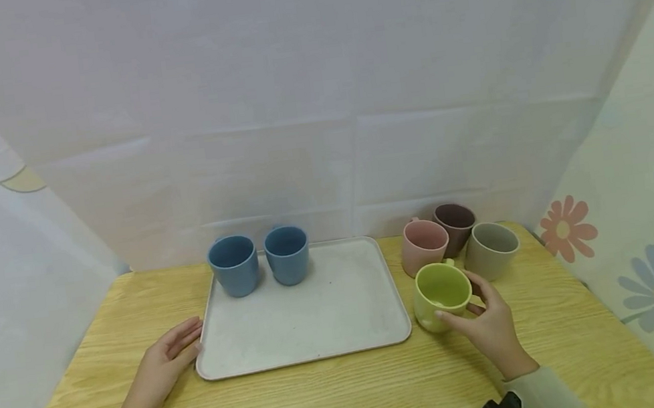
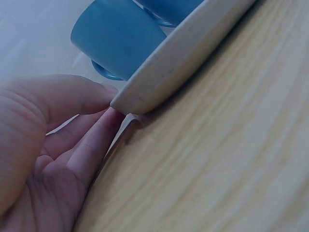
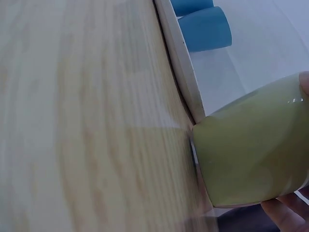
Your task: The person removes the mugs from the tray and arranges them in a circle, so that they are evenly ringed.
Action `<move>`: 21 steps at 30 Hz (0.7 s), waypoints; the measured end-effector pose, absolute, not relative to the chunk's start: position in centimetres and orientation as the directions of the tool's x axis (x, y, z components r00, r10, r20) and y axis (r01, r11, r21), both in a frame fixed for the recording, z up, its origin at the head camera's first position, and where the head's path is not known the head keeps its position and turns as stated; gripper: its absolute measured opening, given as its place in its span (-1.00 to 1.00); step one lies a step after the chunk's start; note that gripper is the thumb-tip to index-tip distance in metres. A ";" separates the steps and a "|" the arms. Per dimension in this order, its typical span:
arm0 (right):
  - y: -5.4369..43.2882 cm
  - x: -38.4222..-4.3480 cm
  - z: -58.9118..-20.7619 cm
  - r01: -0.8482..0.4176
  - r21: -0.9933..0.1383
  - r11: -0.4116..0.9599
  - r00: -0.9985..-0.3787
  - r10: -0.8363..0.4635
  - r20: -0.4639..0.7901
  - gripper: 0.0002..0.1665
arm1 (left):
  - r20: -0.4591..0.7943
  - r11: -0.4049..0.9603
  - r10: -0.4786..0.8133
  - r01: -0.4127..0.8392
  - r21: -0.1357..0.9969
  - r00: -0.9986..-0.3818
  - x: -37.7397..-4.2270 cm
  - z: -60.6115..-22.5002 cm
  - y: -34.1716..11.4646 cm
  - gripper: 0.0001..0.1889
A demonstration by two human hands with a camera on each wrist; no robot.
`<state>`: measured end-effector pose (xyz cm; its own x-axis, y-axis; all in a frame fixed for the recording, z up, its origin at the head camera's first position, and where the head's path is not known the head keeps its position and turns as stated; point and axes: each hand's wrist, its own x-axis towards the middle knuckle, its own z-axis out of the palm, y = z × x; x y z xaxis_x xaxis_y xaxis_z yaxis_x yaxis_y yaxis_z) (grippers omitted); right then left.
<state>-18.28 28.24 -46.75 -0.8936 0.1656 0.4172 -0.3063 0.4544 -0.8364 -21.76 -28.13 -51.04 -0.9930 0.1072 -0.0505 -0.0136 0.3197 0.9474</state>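
Note:
My right hand (image 1: 491, 325) grips a yellow-green mug (image 1: 430, 310), thumb on its near side and fingers round its right side. The mug is just right of the white tray (image 1: 340, 320); whether its base touches the table I cannot tell. In the right wrist view the mug (image 3: 251, 145) hides most of the hand. My left hand (image 1: 166, 360) is at the tray's left edge; in the left wrist view its thumb and fingertips pinch the tray's rim (image 2: 159, 72). Two blue mugs, one at left (image 1: 237, 275) and another (image 1: 289, 262), stand upright at the tray's back left.
Beyond the yellow-green mug stand a pink mug (image 1: 423, 250), a dark brown mug (image 1: 456, 224) and a grey-white mug (image 1: 490, 256), close together on the wooden table (image 1: 349, 400). A white cloth (image 1: 315, 97) hangs behind the table, with patterned cloth at both sides.

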 end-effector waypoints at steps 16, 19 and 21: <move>27.6 -19.2 -46.7 -0.127 -0.900 0.417 -0.922 0.285 0.262 0.00 | -0.049 0.360 0.100 -0.010 0.933 -0.994 -21.7 -50.8 -28.1 -0.24; 27.5 -19.6 -46.7 -0.127 -0.892 0.434 -0.924 0.276 0.266 0.01 | -0.055 0.351 0.098 -0.017 0.936 -0.994 -21.7 -50.8 -28.0 -0.24; 27.5 -19.8 -46.7 -0.125 -0.887 0.444 -0.926 0.269 0.265 0.01 | -0.059 0.344 0.097 -0.023 0.939 -0.993 -21.6 -50.8 -28.0 -0.24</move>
